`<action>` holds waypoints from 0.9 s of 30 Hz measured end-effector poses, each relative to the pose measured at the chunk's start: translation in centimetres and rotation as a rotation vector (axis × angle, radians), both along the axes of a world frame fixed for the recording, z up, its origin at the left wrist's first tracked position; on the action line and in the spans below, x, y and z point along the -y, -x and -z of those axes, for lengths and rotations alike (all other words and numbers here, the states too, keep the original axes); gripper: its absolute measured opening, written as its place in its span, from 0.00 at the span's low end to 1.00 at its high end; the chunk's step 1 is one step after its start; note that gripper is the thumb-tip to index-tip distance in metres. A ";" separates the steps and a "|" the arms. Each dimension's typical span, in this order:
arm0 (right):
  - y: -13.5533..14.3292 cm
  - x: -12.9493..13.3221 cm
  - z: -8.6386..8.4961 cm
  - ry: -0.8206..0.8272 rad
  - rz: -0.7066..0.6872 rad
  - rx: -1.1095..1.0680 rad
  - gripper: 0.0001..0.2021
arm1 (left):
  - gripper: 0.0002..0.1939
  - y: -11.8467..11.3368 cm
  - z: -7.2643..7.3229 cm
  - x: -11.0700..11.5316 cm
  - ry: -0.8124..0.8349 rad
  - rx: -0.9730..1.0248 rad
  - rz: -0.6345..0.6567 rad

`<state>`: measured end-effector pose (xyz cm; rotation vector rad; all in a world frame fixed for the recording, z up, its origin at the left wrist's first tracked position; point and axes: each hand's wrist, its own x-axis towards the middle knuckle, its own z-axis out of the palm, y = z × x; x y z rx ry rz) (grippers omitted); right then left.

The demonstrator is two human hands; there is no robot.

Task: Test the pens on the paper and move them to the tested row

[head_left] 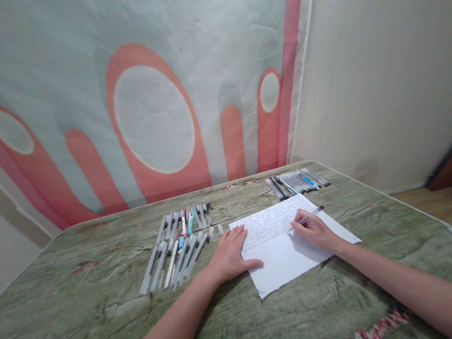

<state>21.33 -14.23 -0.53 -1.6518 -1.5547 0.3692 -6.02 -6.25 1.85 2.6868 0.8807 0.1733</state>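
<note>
A white sheet of paper lies at a slant on the table, its upper half covered in rows of handwriting. My left hand rests flat over the sheet's left edge, thumb and fingers spread. In my right hand a pen is gripped between the fingers, its dark end pointing up and to the right. The pen's tip is at the written lines, partly hidden by my fingers.
Two rows of pens lie left of the paper. Another row of pens sits beyond its top edge. The wood-patterned table reaches back to a wall hanging with orange shapes. A plain wall stands right.
</note>
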 end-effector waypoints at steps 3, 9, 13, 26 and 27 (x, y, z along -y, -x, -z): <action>0.1 0.0 -0.1 -0.005 -0.006 0.016 0.09 | 0.48 0.0 0.0 0.0 -0.003 0.004 -0.001; 0.1 0.0 0.0 -0.007 -0.004 0.011 0.09 | 0.48 0.0 0.1 0.0 -0.010 0.007 0.003; 0.0 -0.1 0.2 -0.016 -0.006 0.024 0.09 | 0.48 0.0 0.0 0.0 -0.017 0.004 0.006; -0.1 -0.3 -0.1 -0.006 0.073 -0.157 0.10 | 0.49 0.1 0.6 -0.2 -0.014 0.034 0.010; -0.1 -0.4 -0.1 0.008 0.081 -0.219 0.10 | 0.49 0.1 0.6 -0.2 -0.012 0.038 0.010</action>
